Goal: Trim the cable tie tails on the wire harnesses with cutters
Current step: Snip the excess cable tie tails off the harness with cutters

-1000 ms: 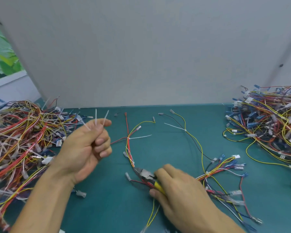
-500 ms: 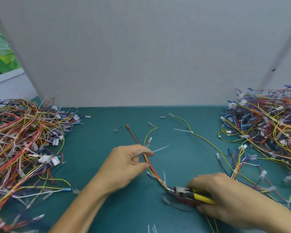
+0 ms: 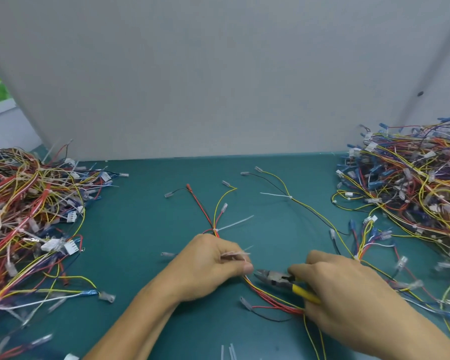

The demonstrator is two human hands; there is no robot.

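Observation:
A wire harness of red, yellow and black wires lies across the middle of the green mat. My left hand pinches the harness near a cable tie, and a blurred white tie tail sticks out past its fingers. Farther up the harness another white tie tail points right. My right hand grips yellow-handled cutters, whose jaws point left, just short of my left thumb. A second tie tail shows on the yellow-black branch at the back.
A big heap of harnesses fills the left side, and another heap fills the right. A grey partition stands behind the green mat. Cut tie pieces lie at the front edge.
My left hand dropped from the left, where it held cut tails, onto the harness and pinches it. My right hand with the cutters shifted right, then brought the jaws up to my left thumb.

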